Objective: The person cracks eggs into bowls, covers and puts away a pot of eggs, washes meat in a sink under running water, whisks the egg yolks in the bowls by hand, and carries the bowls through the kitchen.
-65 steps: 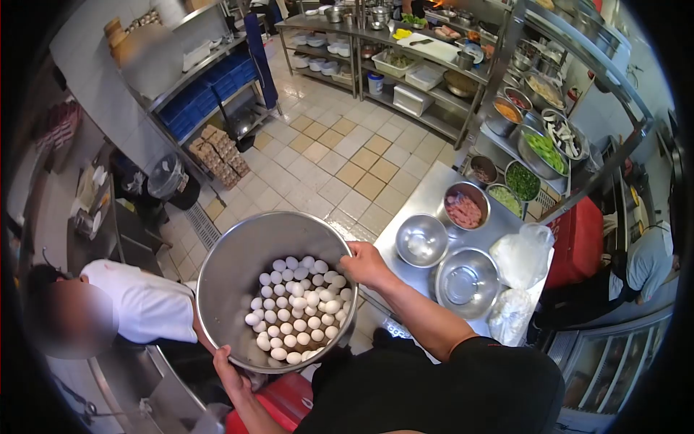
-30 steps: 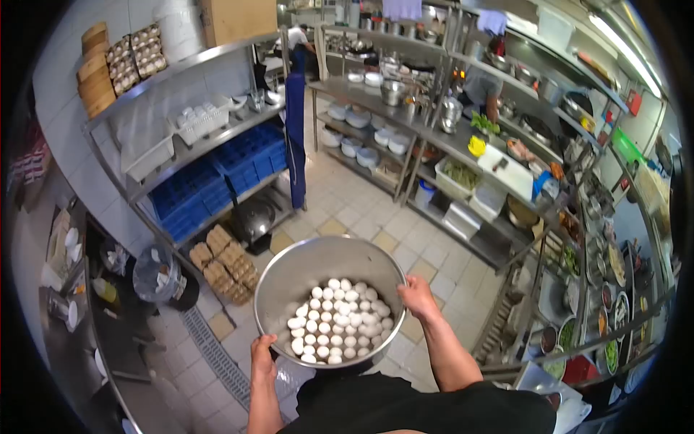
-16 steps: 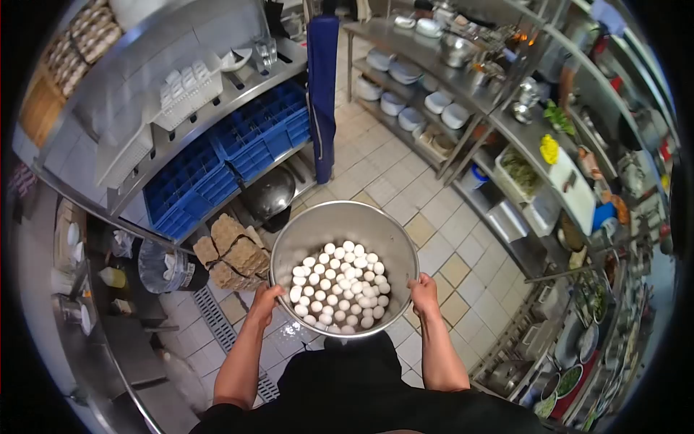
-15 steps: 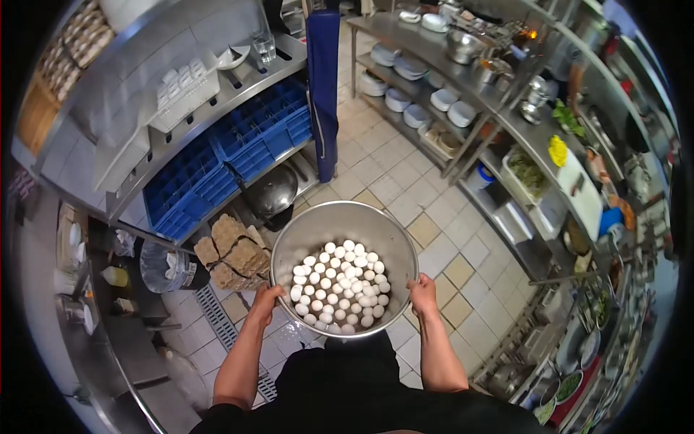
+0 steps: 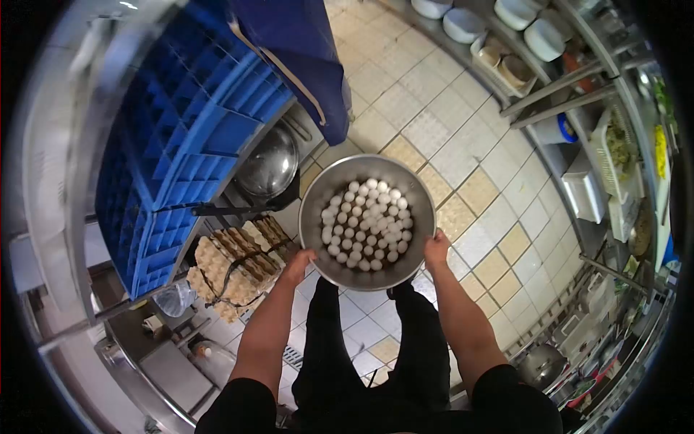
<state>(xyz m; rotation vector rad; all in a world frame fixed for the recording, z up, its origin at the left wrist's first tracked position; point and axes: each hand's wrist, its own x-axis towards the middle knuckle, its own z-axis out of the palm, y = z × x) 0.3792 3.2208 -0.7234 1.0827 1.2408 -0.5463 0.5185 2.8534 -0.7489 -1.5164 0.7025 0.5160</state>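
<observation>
A large round steel pot (image 5: 318, 262) hangs between my hands above the tiled floor, in front of my legs. Many white eggs (image 5: 370, 226) cover its bottom. My left hand (image 5: 297, 265) is closed at the pot's left side, and my right hand (image 5: 436, 249) is closed at its right side. The grips themselves are mostly hidden by my fingers. Just left of the pot stands a tied bundle of egg trays (image 5: 235, 266).
Blue crates (image 5: 181, 155) fill the shelf at the left, by a hanging blue cloth (image 5: 293, 54). A lidded pan (image 5: 267, 163) sits low behind the egg trays. Steel shelves with white bowls (image 5: 464, 25) run along the right, above tiled floor (image 5: 463, 137).
My view has tilted down and moved forward, so the crates and blue cloth look nearer and my legs show. Both hands still hold the pot, with the eggs inside it.
</observation>
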